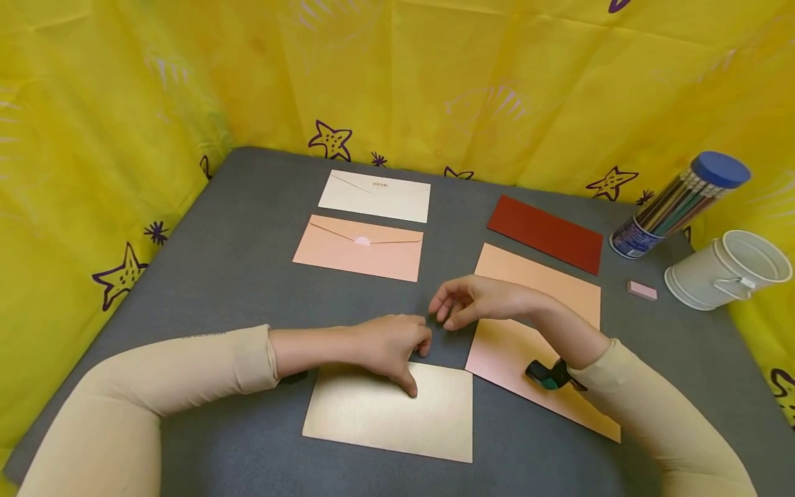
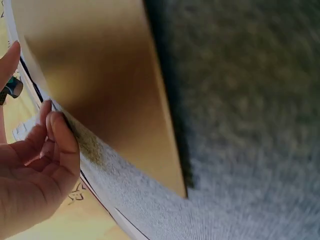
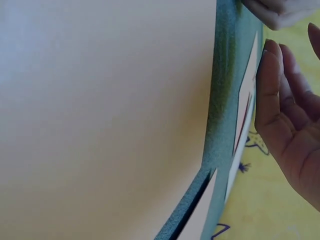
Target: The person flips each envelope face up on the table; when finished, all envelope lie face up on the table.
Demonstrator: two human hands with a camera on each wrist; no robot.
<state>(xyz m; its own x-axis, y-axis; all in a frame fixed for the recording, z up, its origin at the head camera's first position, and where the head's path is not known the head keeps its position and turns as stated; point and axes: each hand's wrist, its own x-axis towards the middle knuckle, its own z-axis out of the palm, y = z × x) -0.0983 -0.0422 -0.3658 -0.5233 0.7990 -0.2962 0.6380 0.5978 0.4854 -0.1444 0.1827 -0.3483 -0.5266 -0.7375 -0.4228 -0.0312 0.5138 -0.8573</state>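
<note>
My left hand (image 1: 388, 345) hovers over the back edge of a shiny gold envelope (image 1: 385, 428), thumb pointing down toward it and fingers loosely bent around nothing. In the left wrist view the gold envelope (image 2: 110, 75) lies flat with its corner toward the camera. Just right of the left hand, my right hand (image 1: 487, 300) is held in the air, its relaxed fingers bent and holding nothing. Beneath the right wrist lie a peach envelope (image 1: 534, 266) and, nearer me, a pink one (image 1: 506, 359); the right forearm covers part of both.
A white envelope (image 1: 379, 200) and a peach-pink envelope with a round seal (image 1: 366, 255) lie at the back left. Toward the back right are a red envelope (image 1: 546, 231), a pink eraser (image 1: 642, 290), a tube of pencils (image 1: 677, 200) and a white metal can (image 1: 714, 276).
</note>
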